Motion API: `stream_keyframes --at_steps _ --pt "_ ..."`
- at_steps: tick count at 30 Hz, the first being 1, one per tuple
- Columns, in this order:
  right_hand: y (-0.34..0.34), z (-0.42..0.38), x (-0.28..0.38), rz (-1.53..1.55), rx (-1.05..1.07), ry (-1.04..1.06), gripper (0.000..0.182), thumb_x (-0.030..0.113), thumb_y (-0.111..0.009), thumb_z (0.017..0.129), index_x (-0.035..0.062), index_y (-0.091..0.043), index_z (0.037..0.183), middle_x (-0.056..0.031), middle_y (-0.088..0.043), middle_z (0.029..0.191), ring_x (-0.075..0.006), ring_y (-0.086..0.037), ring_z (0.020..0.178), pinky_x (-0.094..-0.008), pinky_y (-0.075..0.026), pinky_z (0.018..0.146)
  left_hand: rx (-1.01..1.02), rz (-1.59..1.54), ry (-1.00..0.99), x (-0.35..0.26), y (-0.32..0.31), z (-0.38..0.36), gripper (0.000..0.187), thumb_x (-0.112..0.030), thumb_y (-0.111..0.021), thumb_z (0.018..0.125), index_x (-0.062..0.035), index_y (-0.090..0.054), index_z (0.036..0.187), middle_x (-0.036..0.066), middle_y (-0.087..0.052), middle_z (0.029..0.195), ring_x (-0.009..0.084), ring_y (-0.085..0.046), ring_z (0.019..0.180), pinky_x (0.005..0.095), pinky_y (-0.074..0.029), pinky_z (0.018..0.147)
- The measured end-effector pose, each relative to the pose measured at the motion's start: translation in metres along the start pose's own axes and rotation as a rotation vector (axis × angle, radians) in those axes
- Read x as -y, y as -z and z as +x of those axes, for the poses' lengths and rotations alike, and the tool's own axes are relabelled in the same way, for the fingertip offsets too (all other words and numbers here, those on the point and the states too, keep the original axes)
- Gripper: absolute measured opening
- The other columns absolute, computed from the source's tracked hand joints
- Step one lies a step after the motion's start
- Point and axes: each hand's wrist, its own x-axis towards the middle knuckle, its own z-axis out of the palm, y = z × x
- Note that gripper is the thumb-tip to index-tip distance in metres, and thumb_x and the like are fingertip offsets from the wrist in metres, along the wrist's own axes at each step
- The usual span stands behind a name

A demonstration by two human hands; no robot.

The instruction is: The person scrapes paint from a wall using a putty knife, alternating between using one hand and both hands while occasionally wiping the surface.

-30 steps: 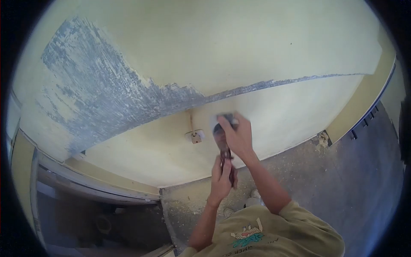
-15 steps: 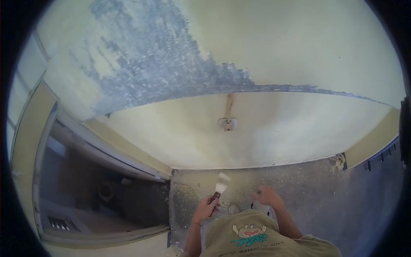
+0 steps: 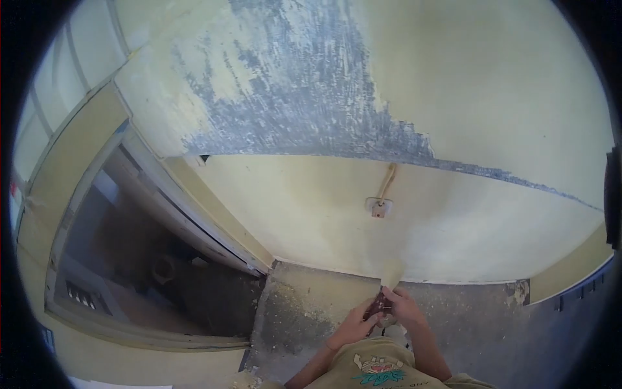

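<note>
A scraper (image 3: 391, 275) with a wide blade and a dark handle is held in front of the body, its blade pointing toward the wall. My left hand (image 3: 354, 326) is closed around the handle's lower part. My right hand (image 3: 404, 307) touches the scraper near where blade and handle meet, its fingers closed on it from the right. Both hands are close together above the feet, which are partly hidden.
Ahead, the upper wall surface (image 3: 304, 117) has a scraped blue-grey patch. Below it, a socket (image 3: 379, 207) with a cable sits on the pale wall. An opening with a frame (image 3: 58, 253) is at left. Debris lies on the floor (image 3: 291, 311).
My left hand has brought the scraper right, and my right hand has come to meet it and taken hold. The view has shifted, so the wall and opening appear turned.
</note>
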Motion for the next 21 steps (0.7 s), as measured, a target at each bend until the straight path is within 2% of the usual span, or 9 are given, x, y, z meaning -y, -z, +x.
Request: stream_keyframes --at_steps 1,3,5,6,8,9,13,16,21 --pt "-0.005 -0.002 0.001 0.087 -0.065 0.044 0.033 0.028 -0.055 0.099 -0.0031 -0.059 0.109 -0.0147 -0.069 0.09 -0.0232 -0.069 0.077 -0.0351 -0.056 0.068 -0.005 -0.003 -0.005 0.003 0.005 0.007 0.048 -0.018 -0.06 0.096 -0.0016 -0.045 0.138 0.008 -0.067 0.106 0.0151 -0.064 0.082 0.0273 -0.051 0.068" --pt "-0.01 -0.007 0.003 0.178 -0.133 0.089 0.03 0.027 -0.054 0.1 -0.0027 -0.057 0.107 -0.0165 -0.068 0.088 -0.0253 -0.069 0.074 -0.0358 -0.057 0.066 -0.01 0.439 -0.174 0.011 0.024 0.023 0.054 -0.022 -0.066 0.093 -0.0025 -0.045 0.14 0.012 -0.065 0.11 0.0215 -0.062 0.092 0.0336 -0.051 0.08" --pt "-0.011 -0.009 0.006 0.181 -0.305 0.107 0.024 0.019 -0.054 0.098 -0.0028 -0.055 0.106 -0.018 -0.067 0.086 -0.0261 -0.068 0.067 -0.0383 -0.057 0.062 -0.488 0.688 -0.266 -0.027 0.054 0.031 0.059 -0.026 -0.07 0.09 -0.0021 -0.047 0.139 0.016 -0.061 0.121 0.0278 -0.057 0.11 0.0398 -0.046 0.095" --pt "-0.006 -0.007 0.003 0.184 -0.302 0.109 0.024 0.019 -0.054 0.098 -0.0028 -0.055 0.106 -0.018 -0.067 0.086 -0.0261 -0.068 0.067 -0.0383 -0.057 0.062 -0.626 0.624 -0.51 -0.048 0.078 0.039 0.062 -0.024 -0.068 0.091 -0.0001 -0.042 0.142 0.021 -0.051 0.137 0.0319 -0.047 0.129 0.0416 -0.036 0.108" --pt "0.015 -0.004 -0.01 0.154 -0.375 0.121 0.018 0.013 -0.054 0.095 -0.0027 -0.054 0.104 -0.0189 -0.067 0.084 -0.026 -0.067 0.066 -0.0388 -0.056 0.058 -0.766 0.697 -0.67 -0.108 0.119 0.046 0.074 -0.021 -0.061 0.095 0.0061 -0.02 0.15 0.027 -0.015 0.158 0.0374 -0.013 0.148 0.0431 -0.015 0.12" --pt "0.022 -0.004 -0.014 0.154 -0.374 0.124 0.018 0.013 -0.054 0.095 -0.0027 -0.054 0.104 -0.0189 -0.067 0.084 -0.026 -0.067 0.066 -0.0388 -0.056 0.058 -0.825 0.782 -0.75 -0.138 0.135 0.049 0.076 -0.021 -0.059 0.096 0.0062 -0.014 0.151 0.027 -0.005 0.16 0.0411 -0.004 0.149 0.0478 -0.012 0.12" --pt "0.041 -0.008 -0.024 0.159 -0.383 0.081 0.02 0.011 -0.056 0.092 -0.0033 -0.054 0.105 -0.0168 -0.066 0.08 -0.0257 -0.066 0.062 -0.0371 -0.055 0.056 -1.064 0.87 -0.95 -0.222 0.19 0.083 0.084 -0.029 -0.055 0.098 0.0121 -0.003 0.149 0.035 0.002 0.156 0.0497 0.004 0.146 0.054 -0.004 0.118" --pt "0.039 -0.012 -0.025 0.164 -0.394 0.069 0.019 0.01 -0.058 0.091 -0.0032 -0.055 0.105 -0.0158 -0.065 0.078 -0.0246 -0.065 0.06 -0.0365 -0.054 0.054 -1.279 0.882 -1.049 -0.239 0.197 0.137 0.088 -0.035 -0.052 0.097 0.0167 0.001 0.146 0.04 0.008 0.153 0.052 0.007 0.144 0.0549 0.0 0.118" --pt "0.035 -0.004 -0.03 0.137 -0.394 0.046 0.018 0.009 -0.06 0.091 -0.0029 -0.055 0.103 -0.0151 -0.064 0.077 -0.0232 -0.064 0.059 -0.0359 -0.053 0.053 -1.17 0.938 -1.103 -0.235 0.118 0.15 0.093 -0.035 -0.056 0.095 0.0176 0.003 0.145 0.043 0.014 0.15 0.0547 0.012 0.142 0.0591 0.003 0.116"
